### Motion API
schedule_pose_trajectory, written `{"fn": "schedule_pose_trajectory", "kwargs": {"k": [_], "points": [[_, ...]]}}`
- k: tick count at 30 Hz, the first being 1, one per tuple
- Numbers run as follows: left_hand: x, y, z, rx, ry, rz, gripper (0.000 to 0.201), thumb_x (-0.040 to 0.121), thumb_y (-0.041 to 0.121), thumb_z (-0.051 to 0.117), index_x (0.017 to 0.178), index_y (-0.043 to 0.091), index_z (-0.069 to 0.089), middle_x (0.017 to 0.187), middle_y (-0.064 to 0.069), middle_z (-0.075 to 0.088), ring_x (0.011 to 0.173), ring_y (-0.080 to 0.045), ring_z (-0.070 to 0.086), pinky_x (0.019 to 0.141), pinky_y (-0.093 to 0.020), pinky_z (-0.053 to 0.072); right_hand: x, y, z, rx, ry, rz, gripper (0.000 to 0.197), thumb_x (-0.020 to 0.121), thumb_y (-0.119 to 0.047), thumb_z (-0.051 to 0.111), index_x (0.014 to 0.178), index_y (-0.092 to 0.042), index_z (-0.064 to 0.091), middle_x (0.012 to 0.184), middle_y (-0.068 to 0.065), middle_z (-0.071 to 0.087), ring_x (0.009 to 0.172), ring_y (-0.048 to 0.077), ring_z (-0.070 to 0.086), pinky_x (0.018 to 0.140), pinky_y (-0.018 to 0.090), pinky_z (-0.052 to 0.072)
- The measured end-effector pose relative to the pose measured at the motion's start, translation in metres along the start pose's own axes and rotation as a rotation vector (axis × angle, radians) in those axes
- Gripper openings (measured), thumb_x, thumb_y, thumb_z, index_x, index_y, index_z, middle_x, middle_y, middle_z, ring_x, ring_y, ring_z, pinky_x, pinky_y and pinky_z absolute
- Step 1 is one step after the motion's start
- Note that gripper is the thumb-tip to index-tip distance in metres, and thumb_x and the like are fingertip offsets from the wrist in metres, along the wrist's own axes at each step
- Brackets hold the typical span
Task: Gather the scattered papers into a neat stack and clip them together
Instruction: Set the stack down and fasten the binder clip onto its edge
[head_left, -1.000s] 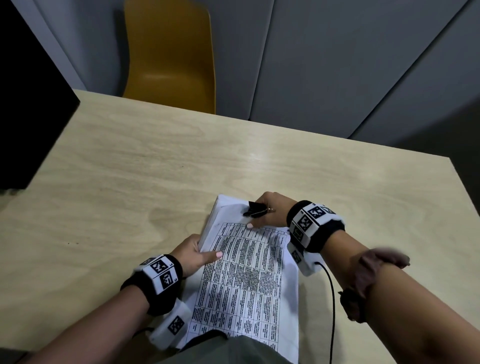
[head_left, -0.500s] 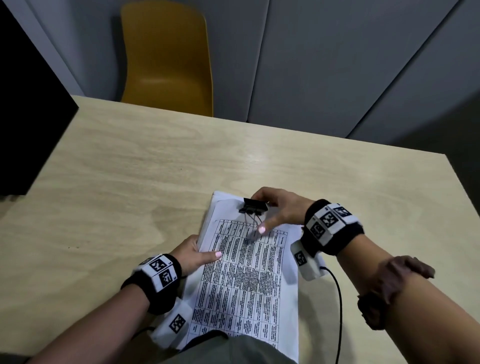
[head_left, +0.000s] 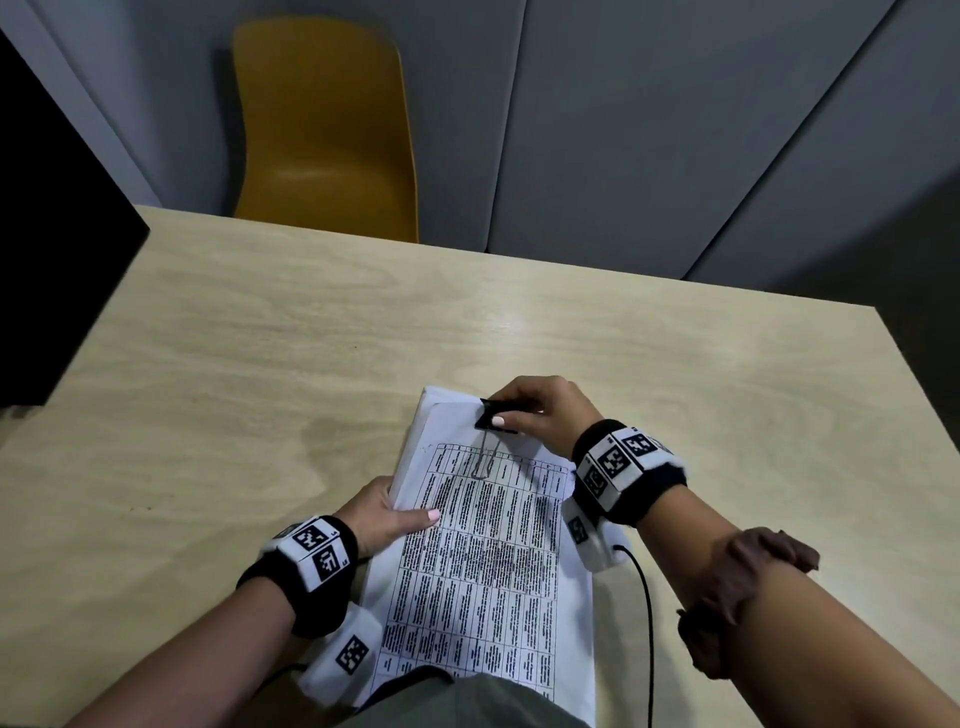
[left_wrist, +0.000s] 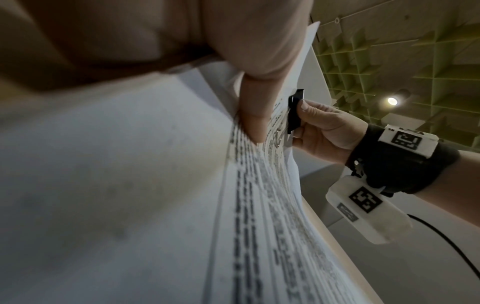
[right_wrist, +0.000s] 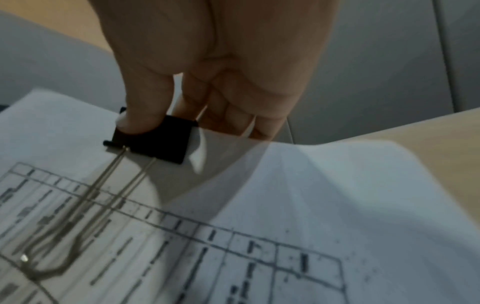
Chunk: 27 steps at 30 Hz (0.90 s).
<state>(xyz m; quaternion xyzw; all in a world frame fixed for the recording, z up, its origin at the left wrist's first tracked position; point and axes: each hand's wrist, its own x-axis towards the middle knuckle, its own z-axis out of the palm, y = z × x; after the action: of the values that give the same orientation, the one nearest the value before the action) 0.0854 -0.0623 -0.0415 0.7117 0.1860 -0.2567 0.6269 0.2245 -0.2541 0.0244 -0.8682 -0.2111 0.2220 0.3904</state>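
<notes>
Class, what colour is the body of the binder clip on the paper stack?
Black, with silver wire handles; the binder clip shows best in the right wrist view.

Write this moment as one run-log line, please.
stage: clipping | binder clip: on paper stack top edge | right hand: pinching clip | left hand: gripping stack's side

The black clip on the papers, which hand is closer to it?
Right. The right hand pinches the black clip at the papers' far edge; the left hand holds the papers' left edge, nearer the person.

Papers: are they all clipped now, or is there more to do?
Nearly done. The papers are in one stack, and the clip sits on its far edge, one wire handle flat. The right hand pinches the clip; the left hand holds the stack. Left: letting go.
</notes>
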Motion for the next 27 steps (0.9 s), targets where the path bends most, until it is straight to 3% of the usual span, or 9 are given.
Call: {"fn": "schedule_pose_trajectory", "kwargs": {"k": [5,9,11,13,16,18,20,23,27], "points": [[-0.006,0.003,0.006,-0.219,0.062,0.084,0.068,0.039,0.072,0.074,0.093,0.031,0.064,0.095,0.013,0.072,0.102,-0.008,0.061,0.094,-0.032,0.043,0.005,0.003,0.0,-0.019,-0.021,0.015,0.019,0.084,-0.023,0.065,0.1,-0.017,0.071,0.093,0.002,0.072,0.088,0.016,0.064,0.076,0.022,0.049],[0.0,-0.006,0.008,-0.264,0.18,0.154,0.081,0.037,0.083,0.067,0.095,0.027,0.067,0.093,0.018,0.073,0.097,-0.003,0.065,0.094,-0.03,0.046,0.007,0.002,0.005,-0.114,-0.019,0.04,0.023,0.09,-0.025,0.056,0.107,-0.015,0.069,0.097,0.004,0.071,0.09,0.019,0.061,0.071,0.021,0.044],[0.0,-0.007,0.007,-0.265,0.234,0.156,0.074,0.045,0.08,0.067,0.096,0.026,0.068,0.097,0.014,0.073,0.101,-0.01,0.065,0.098,-0.037,0.046,0.006,0.003,0.013,-0.204,0.025,0.028,0.03,0.091,-0.027,0.053,0.118,-0.017,0.062,0.115,0.007,0.067,0.106,0.022,0.059,0.087,0.028,0.044],[-0.002,-0.007,0.004,-0.28,0.273,0.146,0.044,0.071,0.06,0.066,0.099,0.027,0.067,0.103,0.006,0.073,0.108,-0.018,0.063,0.103,-0.045,0.042,0.0,0.01,0.02,-0.294,0.124,0.057,0.046,0.088,-0.034,0.055,0.132,-0.023,0.048,0.134,0.006,0.053,0.124,0.024,0.047,0.105,0.039,0.036],[-0.002,-0.008,-0.004,-0.286,0.346,0.13,0.016,0.093,0.028,0.05,0.099,0.027,0.065,0.095,0.013,0.07,0.105,-0.016,0.061,0.104,-0.042,0.039,-0.023,0.026,0.027,-0.156,0.421,0.223,0.07,0.082,-0.038,0.062,0.142,-0.023,0.029,0.143,0.011,0.036,0.131,0.027,0.034,0.111,0.047,0.029],[-0.003,-0.005,-0.009,-0.308,0.369,0.131,0.022,0.095,0.024,0.046,0.11,0.019,0.062,0.097,0.012,0.066,0.101,-0.013,0.059,0.102,-0.036,0.038,-0.041,0.036,0.035,0.109,0.504,0.342,0.071,0.082,-0.033,0.064,0.141,-0.018,0.027,0.137,0.014,0.041,0.124,0.027,0.043,0.107,0.044,0.036],[-0.003,-0.001,-0.014,-0.325,0.385,0.129,0.028,0.096,0.023,0.045,0.119,0.013,0.057,0.099,0.011,0.062,0.101,-0.011,0.055,0.098,-0.03,0.033,-0.057,0.04,0.047,0.324,0.431,0.433,0.059,0.084,-0.027,0.063,0.135,-0.015,0.035,0.118,0.011,0.056,0.105,0.022,0.055,0.1,0.042,0.044],[0.002,0.003,-0.023,-0.307,0.396,0.113,0.023,0.096,0.025,0.046,0.115,0.017,0.056,0.099,0.01,0.061,0.102,-0.012,0.054,0.096,-0.029,0.03,-0.068,0.042,0.062,0.314,0.391,0.443,0.038,0.085,-0.013,0.06,0.122,-0.013,0.05,0.088,-0.005,0.062,0.081,0.012,0.059,0.084,0.028,0.05],[0.017,0.01,-0.035,-0.162,0.417,0.04,0.037,0.094,0.029,0.049,0.126,0.012,0.054,0.124,-0.003,0.059,0.114,-0.023,0.054,0.102,-0.035,0.036,-0.059,0.039,0.066,0.279,0.465,0.458,0.034,0.083,-0.004,0.059,0.116,-0.013,0.057,0.081,-0.006,0.062,0.072,0.007,0.058,0.061,0.008,0.04]]}}
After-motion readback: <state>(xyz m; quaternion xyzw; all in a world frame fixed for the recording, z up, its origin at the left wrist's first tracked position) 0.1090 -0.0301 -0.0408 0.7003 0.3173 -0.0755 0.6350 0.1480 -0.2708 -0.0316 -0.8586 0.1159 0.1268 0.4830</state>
